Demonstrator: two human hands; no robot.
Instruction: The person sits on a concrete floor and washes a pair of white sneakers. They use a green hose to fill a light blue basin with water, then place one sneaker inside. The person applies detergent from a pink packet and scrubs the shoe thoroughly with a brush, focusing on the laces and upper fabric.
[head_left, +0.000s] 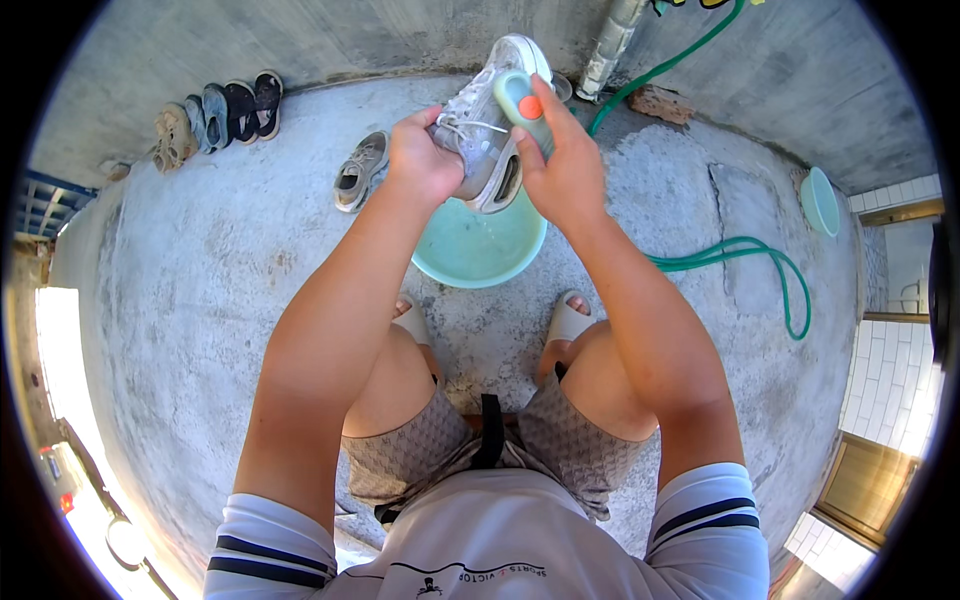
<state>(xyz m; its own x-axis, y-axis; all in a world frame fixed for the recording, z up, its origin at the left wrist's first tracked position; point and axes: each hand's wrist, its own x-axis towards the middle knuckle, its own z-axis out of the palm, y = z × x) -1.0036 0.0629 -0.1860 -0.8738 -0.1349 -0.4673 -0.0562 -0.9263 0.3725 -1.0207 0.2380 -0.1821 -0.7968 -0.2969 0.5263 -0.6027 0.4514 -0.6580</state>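
Observation:
A white and grey sneaker (480, 142) is held up in front of me, its toe pointing away. My left hand (424, 156) grips it around the ankle and tongue side, near the loose white laces. In my right hand (562, 161) is a pale green scrubbing brush (514, 96) with an orange button, lying against the sneaker's right side. Its bristles are hidden. Below the sneaker stands a mint green basin (484, 251) on the concrete floor, partly covered by the shoe and hands. The matching grey sneaker (362, 171) rests on the floor left of the basin.
Several shoes (217, 116) lean along the back wall at left. A green hose (720, 255) loops across the floor at right, near a second green basin (820, 201) tilted against the wall. A brick (661, 103) lies by a vertical pipe (609, 49). My sandalled feet flank the near floor.

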